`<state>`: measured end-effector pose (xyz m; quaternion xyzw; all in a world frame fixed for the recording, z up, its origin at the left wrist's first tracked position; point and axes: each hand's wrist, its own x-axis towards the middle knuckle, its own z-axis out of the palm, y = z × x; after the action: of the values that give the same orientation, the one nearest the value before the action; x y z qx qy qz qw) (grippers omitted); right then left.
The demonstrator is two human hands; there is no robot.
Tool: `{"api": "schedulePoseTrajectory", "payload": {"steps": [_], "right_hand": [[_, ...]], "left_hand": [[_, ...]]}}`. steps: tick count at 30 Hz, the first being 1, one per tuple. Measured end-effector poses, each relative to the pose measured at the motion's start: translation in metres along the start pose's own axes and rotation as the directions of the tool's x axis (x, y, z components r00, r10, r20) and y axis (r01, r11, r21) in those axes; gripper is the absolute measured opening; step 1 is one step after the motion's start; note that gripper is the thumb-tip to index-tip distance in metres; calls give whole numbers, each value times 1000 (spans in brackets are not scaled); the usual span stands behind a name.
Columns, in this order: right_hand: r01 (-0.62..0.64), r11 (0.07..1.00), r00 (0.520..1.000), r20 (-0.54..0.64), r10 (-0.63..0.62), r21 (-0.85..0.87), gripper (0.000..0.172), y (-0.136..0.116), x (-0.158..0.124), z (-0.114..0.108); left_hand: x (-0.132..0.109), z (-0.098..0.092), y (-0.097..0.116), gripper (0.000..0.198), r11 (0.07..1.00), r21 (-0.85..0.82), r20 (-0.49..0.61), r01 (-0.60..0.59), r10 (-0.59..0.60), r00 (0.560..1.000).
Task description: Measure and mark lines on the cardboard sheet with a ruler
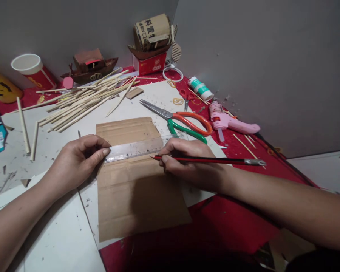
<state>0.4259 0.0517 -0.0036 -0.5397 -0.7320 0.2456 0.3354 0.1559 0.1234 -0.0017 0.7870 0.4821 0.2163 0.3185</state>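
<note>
A clear plastic ruler [133, 149] lies across a brown cardboard sheet [116, 204]. My left hand [81, 158] pinches the ruler's left end between thumb and fingers. In my right hand [184, 158] is a red and black pencil [215, 160] with a metal ferrule at its end. The pencil's tip meets the cardboard just below the ruler's lower edge. The right hand covers part of the ruler's right end. Scissors [170, 117] with one orange and one green handle lie just beyond the right hand, their blades pointing to the far left.
Wooden sticks [82, 102] lie piled at the back left, with a small model boat [90, 66] behind. A larger boat model [151, 37] stands on a red box [149, 64]. At the right lie a pink glue gun [232, 122] and a white-green bottle [200, 89]. A paper cup [32, 70] stands far left.
</note>
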Motion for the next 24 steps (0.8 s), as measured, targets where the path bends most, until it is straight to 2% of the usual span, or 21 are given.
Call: {"api": "schedulePoseTrajectory", "payload": {"steps": [7,12,19,24], "right_hand": [[-6,1000,1000,13,6,8,13,1,1,-1],[-66,998,997,36,65,20,13,0,1,-2],[-63,998,998,25,63,25,13,1,1,-2],[-2,999,999,33,1,40,11,4,1,-3]], "left_hand": [[0,-1,0,22,1000,-3,6,15,-15,1000],[0,-1,0,21,1000,0,13,-3,3,1000],[0,1,3,22,1000,8,6,9,-9,1000],[1,1,3,23,999,-22,4,29,-29,1000]]}}
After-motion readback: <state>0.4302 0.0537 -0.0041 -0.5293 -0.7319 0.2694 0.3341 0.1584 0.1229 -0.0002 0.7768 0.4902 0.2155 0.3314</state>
